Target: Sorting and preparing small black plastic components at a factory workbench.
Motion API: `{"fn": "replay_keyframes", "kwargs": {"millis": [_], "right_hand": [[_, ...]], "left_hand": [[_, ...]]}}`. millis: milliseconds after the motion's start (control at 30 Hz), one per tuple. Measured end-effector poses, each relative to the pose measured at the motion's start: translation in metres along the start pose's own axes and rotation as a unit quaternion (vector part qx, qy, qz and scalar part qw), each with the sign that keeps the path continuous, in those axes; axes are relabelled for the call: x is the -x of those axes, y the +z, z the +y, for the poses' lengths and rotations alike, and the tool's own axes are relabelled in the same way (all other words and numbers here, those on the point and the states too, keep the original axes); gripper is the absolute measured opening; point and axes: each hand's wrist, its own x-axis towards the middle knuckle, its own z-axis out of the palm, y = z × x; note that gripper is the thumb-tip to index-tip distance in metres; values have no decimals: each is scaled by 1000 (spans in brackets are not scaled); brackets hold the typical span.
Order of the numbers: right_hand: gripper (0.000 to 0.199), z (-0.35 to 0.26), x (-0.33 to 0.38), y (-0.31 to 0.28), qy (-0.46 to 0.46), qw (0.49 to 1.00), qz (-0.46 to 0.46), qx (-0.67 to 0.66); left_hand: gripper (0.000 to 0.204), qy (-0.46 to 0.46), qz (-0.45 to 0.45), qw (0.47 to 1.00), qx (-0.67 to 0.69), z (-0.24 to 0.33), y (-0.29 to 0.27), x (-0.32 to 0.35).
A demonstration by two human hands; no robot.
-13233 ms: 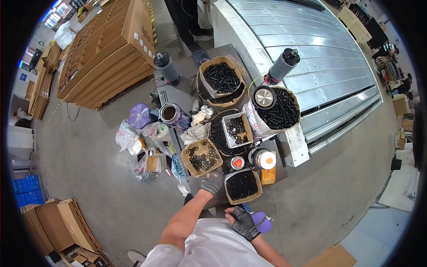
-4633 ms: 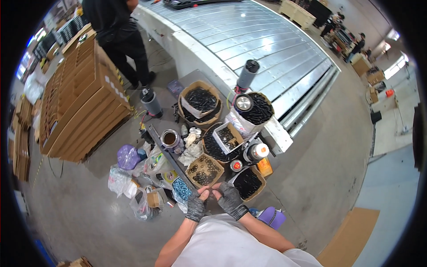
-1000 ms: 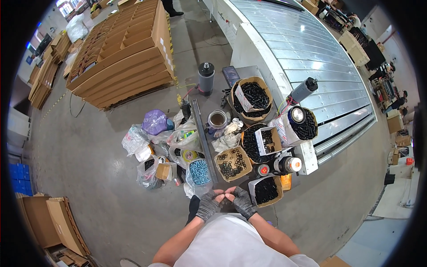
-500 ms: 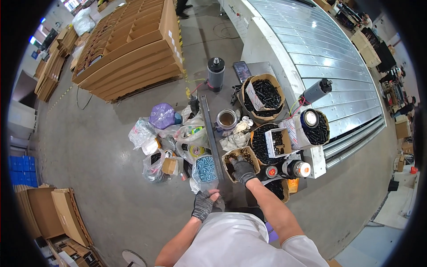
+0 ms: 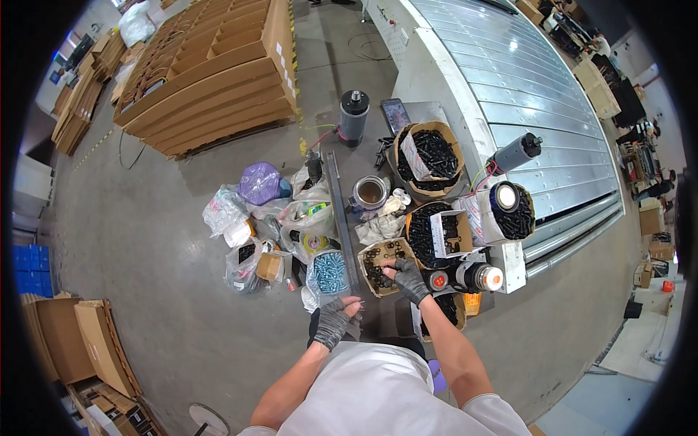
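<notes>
My gloved right hand [image 5: 408, 277] dips into the cardboard box of dark screws [image 5: 379, 264], fingers curled on some, while my left hand [image 5: 334, 320], just beside that box, stays loosely closed; plenty remain.

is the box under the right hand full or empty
Partly full: the open cardboard box holds dark small parts, and the right hand reaches into it.

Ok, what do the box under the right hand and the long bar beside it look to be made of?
The box looks like brown corrugated cardboard: matte, flaps folded open, dark small parts inside. The long bar looks like grey metal with a dull sheen, though painted plastic can't be ruled out. The right hand wears a dark fabric glove.
</notes>
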Motion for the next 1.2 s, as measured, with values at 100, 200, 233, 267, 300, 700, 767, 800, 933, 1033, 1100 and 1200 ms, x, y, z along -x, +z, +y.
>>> {"fn": "replay_keyframes", "kwargs": {"millis": [100, 200, 233, 267, 300, 700, 767, 800, 933, 1033, 1100, 1200], "right_hand": [[22, -22, 21, -11, 74, 975, -4, -211], [30, -38, 38, -22, 143, 854, -36, -498], [30, -38, 39, -23, 140, 855, -32, -499], [32, -39, 42, -22, 139, 834, -35, -533], [34, -40, 45, -22, 137, 813, -38, -565], [33, -70, 75, -19, 129, 817, 6, -562], [31, -69, 75, -16, 125, 831, 22, -541], [30, -68, 75, -16, 123, 846, 37, -517], [27, -71, 75, -15, 125, 874, 66, -464], [26, -72, 75, -12, 122, 882, 80, -448], [23, -72, 76, -12, 100, 911, 97, -387], [22, -73, 77, -13, 102, 921, 105, -361]], "left_hand": [[21, -5, -10, 999, 35, 4, 4, -9], [23, 29, -13, 999, 0, 12, 10, -14], [23, 34, -12, 999, -4, 15, 12, -14], [22, 39, -10, 999, -10, 20, 14, -13], [22, 42, -12, 999, -14, 20, 15, -15], [19, 74, -5, 997, 12, 36, 29, -22], [20, 81, -8, 997, -7, 39, 33, -23], [20, 80, -9, 997, -10, 42, 35, -24], [20, 108, -10, 993, -54, 42, 39, -29], [20, 89, -20, 995, -44, 33, 38, -35], [21, 69, -28, 997, -29, 33, 40, -35], [21, 69, -17, 997, -34, 37, 41, -32]]}}
